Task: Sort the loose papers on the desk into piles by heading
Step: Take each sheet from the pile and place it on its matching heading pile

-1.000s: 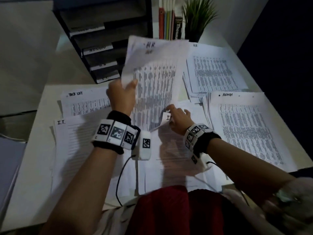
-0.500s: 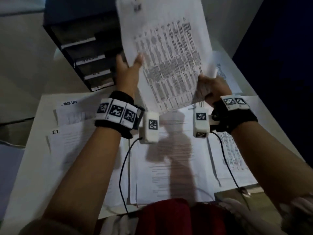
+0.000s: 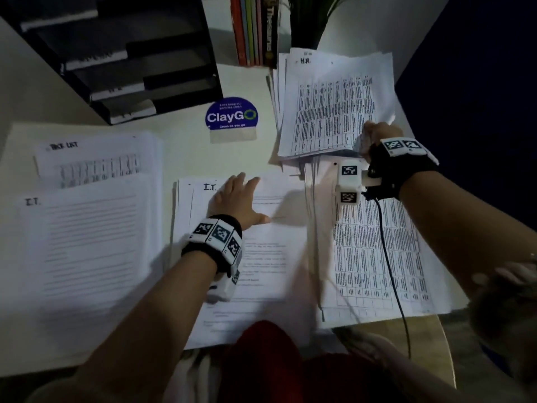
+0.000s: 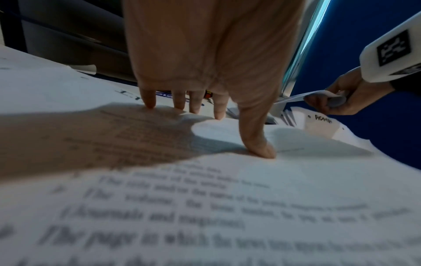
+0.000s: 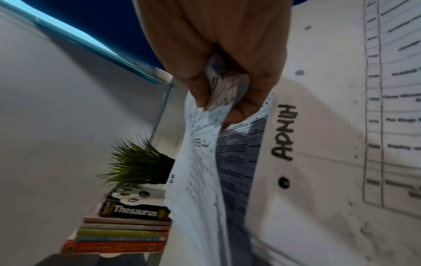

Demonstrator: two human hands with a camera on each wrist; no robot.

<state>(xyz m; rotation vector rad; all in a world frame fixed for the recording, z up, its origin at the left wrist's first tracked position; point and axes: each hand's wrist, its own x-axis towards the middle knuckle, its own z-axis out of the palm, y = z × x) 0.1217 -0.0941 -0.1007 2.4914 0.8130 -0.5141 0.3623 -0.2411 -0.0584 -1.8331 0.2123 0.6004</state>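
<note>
My right hand [image 3: 379, 134] pinches the near right corner of a table-printed sheet headed H.R. [image 3: 328, 112], which lies on the H.R. pile at the back right. In the right wrist view the fingers [image 5: 200, 90] curl round that crumpled corner. My left hand [image 3: 238, 197] rests flat, fingers spread, on the central sheet headed I.T. [image 3: 270, 257]; its fingertips [image 4: 262, 151] press the page. An ADMIN pile [image 3: 377, 257] lies at the right, an I.T. pile [image 3: 87, 242] at the left, and a Task List pile [image 3: 87, 158] behind it.
A black letter tray [image 3: 116, 68] stands at the back left. Upright books [image 3: 255, 30] and a potted plant [image 3: 313, 18] are behind the H.R. pile. A blue ClayGo sticker [image 3: 231, 116] sits mid-desk. A cable [image 3: 392, 271] trails over the ADMIN pile.
The H.R. sheet, held up by both hands, has come down onto the back-right pile in my right hand. My left hand let go and dropped flat onto the central I.T. sheet.
</note>
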